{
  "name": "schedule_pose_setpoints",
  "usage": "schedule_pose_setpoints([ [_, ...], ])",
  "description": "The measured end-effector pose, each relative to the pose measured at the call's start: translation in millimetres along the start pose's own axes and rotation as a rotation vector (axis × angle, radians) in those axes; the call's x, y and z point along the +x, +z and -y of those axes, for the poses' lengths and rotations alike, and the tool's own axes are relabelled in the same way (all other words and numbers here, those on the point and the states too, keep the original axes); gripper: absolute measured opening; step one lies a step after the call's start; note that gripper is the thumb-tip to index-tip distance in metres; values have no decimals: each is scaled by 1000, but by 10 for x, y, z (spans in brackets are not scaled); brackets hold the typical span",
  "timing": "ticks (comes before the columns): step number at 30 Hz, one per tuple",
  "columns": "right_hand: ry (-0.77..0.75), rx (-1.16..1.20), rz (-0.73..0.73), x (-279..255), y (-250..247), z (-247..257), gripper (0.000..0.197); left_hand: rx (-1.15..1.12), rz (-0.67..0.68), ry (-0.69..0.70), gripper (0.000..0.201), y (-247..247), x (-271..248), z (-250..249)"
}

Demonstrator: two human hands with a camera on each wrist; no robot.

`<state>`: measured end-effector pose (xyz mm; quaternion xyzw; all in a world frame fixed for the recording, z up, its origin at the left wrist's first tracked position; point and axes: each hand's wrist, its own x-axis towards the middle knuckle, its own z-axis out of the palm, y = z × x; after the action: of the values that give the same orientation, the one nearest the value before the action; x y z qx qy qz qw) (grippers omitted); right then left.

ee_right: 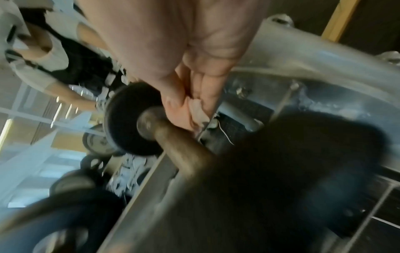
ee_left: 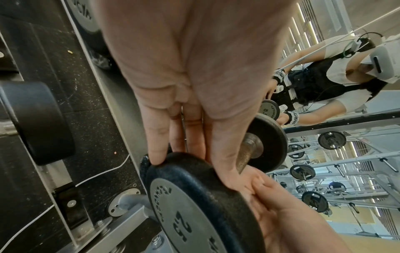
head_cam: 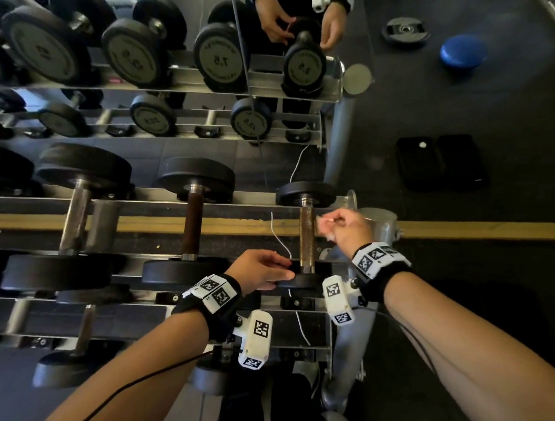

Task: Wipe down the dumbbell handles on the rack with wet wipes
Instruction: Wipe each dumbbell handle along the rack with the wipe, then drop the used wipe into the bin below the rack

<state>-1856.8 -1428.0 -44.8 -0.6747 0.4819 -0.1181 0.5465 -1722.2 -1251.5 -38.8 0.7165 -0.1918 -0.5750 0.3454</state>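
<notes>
Nearest thing is the left hand (head_cam: 262, 270), fingers laid over the rim of the small dumbbell's (head_cam: 306, 237) near plate, thumb on the other side, so it's gripping that pebbly black rubber disc with the grey "2.5" face. The dumbbell sits at the right end of the steel rack (head_cam: 162, 201). Its round handle (head_cam: 307, 234) looks rusty-brown and rough. Just right of the handle, the right hand (head_cam: 346, 228) has fingers curled around a crumpled white wet wipe (head_cam: 323, 223). Farther back, a mirror (head_cam: 351, 25) reflects it all.
</notes>
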Motion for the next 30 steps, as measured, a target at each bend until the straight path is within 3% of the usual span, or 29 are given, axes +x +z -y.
schedule_pose_setpoints([
  [4,72,-9,23,-234,229,-222,11,-20,-24,-5,23,-5,-1,47],
  [13,82,-55,215,-389,29,-234,6,56,-50,-22,17,26,-32,-22],
  [18,10,-309,296,-524,-55,-133,11,30,-34,0,20,47,-73,-52],
  [22,34,-341,206,-732,-47,-61,16,120,-72,57,16,51,-116,-23],
  [27,84,-199,-12,-1163,-8,82,9,479,-130,237,8,67,-220,-23],
  [30,57,-76,-152,-1483,17,141,6,598,-92,282,21,65,-318,11],
])
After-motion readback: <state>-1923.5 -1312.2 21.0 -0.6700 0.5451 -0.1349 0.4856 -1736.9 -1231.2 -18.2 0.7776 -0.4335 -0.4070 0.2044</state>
